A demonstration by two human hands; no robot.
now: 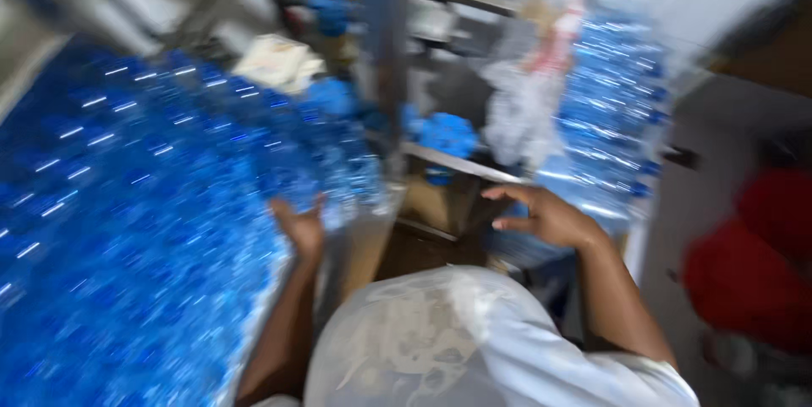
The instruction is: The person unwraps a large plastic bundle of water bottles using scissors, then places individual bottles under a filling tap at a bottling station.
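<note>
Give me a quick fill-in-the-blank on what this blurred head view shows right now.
1. The mass of caps at the left is coloured ____.
2. Both hands, left hand and right hand, hold ____.
3. The blurred shape at the right edge is coloured ____.

Missing words: blue; nothing; red

The person wears a white short-sleeved shirt (626,377), its cloth smooth and plain, with the sleeve hem ending at the upper arm. Over the front lies a clear, crinkled plastic covering (423,331) with pale folds. Both forearms are bare, as are the left hand (300,225) and right hand (545,217); the view is motion-blurred.
</note>
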